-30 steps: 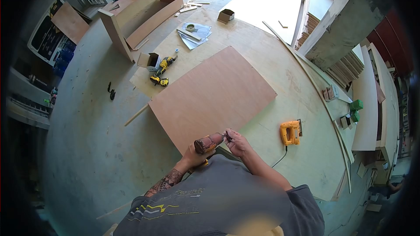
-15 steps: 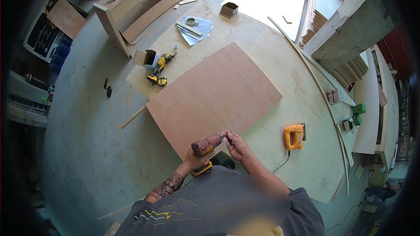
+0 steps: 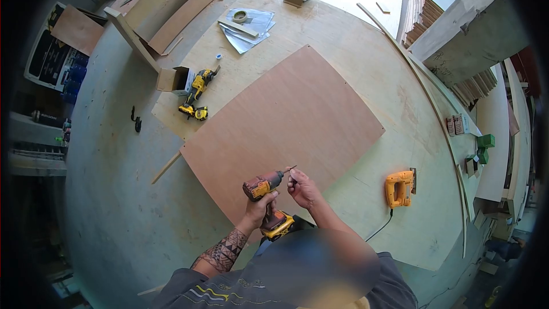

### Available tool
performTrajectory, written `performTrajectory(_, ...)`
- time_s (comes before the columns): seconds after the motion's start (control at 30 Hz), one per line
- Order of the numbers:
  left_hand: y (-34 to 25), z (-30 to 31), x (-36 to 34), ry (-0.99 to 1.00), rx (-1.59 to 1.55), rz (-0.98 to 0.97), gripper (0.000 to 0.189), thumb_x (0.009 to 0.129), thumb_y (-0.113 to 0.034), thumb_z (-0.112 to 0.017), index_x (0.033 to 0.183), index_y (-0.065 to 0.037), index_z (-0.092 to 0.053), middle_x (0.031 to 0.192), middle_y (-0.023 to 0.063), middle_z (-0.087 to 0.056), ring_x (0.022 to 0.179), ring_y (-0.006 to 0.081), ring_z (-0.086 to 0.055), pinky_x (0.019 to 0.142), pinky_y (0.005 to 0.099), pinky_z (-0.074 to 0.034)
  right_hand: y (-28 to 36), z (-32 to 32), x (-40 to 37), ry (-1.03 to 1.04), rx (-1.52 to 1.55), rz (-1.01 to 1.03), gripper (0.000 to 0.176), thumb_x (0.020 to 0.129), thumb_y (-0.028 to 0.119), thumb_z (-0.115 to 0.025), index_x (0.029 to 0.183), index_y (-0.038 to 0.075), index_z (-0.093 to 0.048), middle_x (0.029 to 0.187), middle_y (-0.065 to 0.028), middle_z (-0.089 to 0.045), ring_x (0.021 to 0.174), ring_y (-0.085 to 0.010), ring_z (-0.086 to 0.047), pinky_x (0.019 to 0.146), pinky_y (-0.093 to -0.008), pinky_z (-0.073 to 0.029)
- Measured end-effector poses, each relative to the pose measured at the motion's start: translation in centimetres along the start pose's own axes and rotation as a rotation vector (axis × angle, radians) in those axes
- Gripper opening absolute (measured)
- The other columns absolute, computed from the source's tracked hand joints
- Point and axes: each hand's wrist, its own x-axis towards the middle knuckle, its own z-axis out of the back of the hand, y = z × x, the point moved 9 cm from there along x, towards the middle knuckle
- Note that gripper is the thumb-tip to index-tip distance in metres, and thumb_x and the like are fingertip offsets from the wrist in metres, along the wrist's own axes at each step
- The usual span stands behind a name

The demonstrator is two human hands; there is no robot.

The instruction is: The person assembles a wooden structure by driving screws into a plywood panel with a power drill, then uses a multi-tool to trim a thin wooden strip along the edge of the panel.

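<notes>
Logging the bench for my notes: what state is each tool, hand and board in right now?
drill: held up in left hand, bit fitted.
right hand: fingers curled at bit tip; grip unclear.
brown panel: lying flat.
jigsaw: lying unused, cord attached.
second drill: lying on its side.

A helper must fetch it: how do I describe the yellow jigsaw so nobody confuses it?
Find the brown plywood board on the pale floor sheet. Beyond its right-hand edge lies the jigsaw, alone. Unlike the yellow tool by the cardboard box, it trails a black cord.
</notes>
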Motion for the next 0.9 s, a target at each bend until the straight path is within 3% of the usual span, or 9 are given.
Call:
performTrajectory(0.07,-1.1,-0.1,2.4,-0.03,-0.09,0.026,0.027,0.097,-0.023,-0.072,0.112,-0.001,-0.068,0.072,-0.0005,-0.062,0.06,0.0114,-0.062,0.056,0.0267,-0.053,1.2,0.6,1.9,0.006,-0.158,-0.041,0.024,0.103,0.029,-0.071,0.119,0.012,-0.068,0.079,0.0044,-0.057,0.073,-0.0073,-0.059,0.062,-0.0193,-0.046)
performTrajectory(0.13,-3.6,0.0,5.4,-0.065,-0.026,-0.042,0.026,0.097,-0.024,-0.072,0.109,-0.002,-0.067,0.07,0.0003,-0.062,0.057,0.0125,-0.062,0.054,0.0273,-0.053,5.5,4.7,4.5,-0.194,-0.482,0.069,0.025,0.102,0.033,-0.071,0.115,0.012,-0.071,0.074,0.0057,-0.057,0.068,-0.0077,-0.057,0.06,-0.0224,-0.045)
performTrajectory(0.2,-6.6,0.4,8.9,-0.098,0.014,-0.093,0.026,0.097,-0.025,-0.071,0.108,-0.002,-0.067,0.069,0.0006,-0.061,0.054,0.0125,-0.061,0.052,0.0274,-0.052,14.3,8.7,6.9,-0.493,-1.107,0.642,0.029,0.101,0.035,-0.071,0.112,0.008,-0.074,0.073,0.0015,-0.063,0.065,-0.0107,-0.058,0.06,-0.0288,-0.048)
performTrajectory(0.23,-8.5,0.4,10.6,-0.114,0.036,-0.125,0.021,0.096,-0.024,-0.073,0.101,-0.004,-0.066,0.067,0.0001,-0.061,0.052,0.012,-0.06,0.05,0.0276,-0.051,19.0,8.6,6.0,-0.652,-1.35,0.77,0.035,0.097,0.032,-0.072,0.116,0.003,-0.073,0.078,-0.0101,-0.069,0.071,-0.0263,-0.066,0.068,-0.0415,-0.053)
performTrajectory(0.27,-10.8,0.3,12.3,-0.13,0.061,-0.159,0.018,0.095,-0.023,-0.074,0.094,-0.007,-0.066,0.065,-0.0003,-0.06,0.051,0.0115,-0.059,0.049,0.0278,-0.05,22.9,9.5,5.9,-0.815,-1.456,0.837,0.035,0.096,0.03,-0.071,0.119,0.004,-0.072,0.085,-0.0173,-0.071,0.078,-0.0344,-0.069,0.074,-0.0469,-0.055)
performTrajectory(0.37,-17.0,-0.4,17.6,-0.151,0.196,-0.215,0.019,0.094,-0.025,-0.075,0.093,-0.008,-0.066,0.064,-0.0003,-0.06,0.05,0.0114,-0.059,0.048,0.0285,-0.05,30.8,12.8,6.7,-1.153,-1.752,1.155,0.039,0.097,0.033,-0.067,0.129,0.011,-0.065,0.109,-0.0166,-0.064,0.099,-0.0382,-0.066,0.088,-0.0503,-0.054)
performTrajectory(0.47,-22.5,-1.4,24.0,-0.142,0.349,-0.235,0.02,0.092,-0.026,-0.076,0.092,-0.009,-0.066,0.065,-0.0003,-0.06,0.051,0.011,-0.058,0.049,0.0285,-0.05,31.4,13.3,7.8,-1.285,-1.802,1.065,0.038,0.099,0.035,-0.065,0.129,0.013,-0.061,0.116,-0.0158,-0.06,0.109,-0.0385,-0.063,0.09,-0.0501,-0.054)
performTrajectory(0.63,-29.3,-5.2,33.2,-0.159,0.523,-0.255,0.026,0.09,-0.032,-0.079,0.091,-0.01,-0.065,0.064,-0.0013,-0.059,0.052,0.0102,-0.058,0.051,0.0286,-0.051,31.7,13.5,7.8,-1.266,-1.76,1.043,0.036,0.097,0.033,-0.065,0.128,0.015,-0.059,0.115,-0.0139,-0.059,0.108,-0.0376,-0.062,0.091,-0.0501,-0.052)
performTrajectory(0.9,-32.9,-8.7,42.4,-0.251,0.775,-0.199,0.034,0.089,-0.039,-0.079,0.086,-0.008,-0.067,0.066,0.0009,-0.063,0.056,0.011,-0.062,0.051,0.0309,-0.053,31.7,13.4,7.7,-1.257,-1.776,1.003,0.038,0.094,0.03,-0.067,0.128,0.015,-0.059,0.113,-0.0133,-0.057,0.103,-0.0362,-0.061,0.09,-0.0501,-0.051)
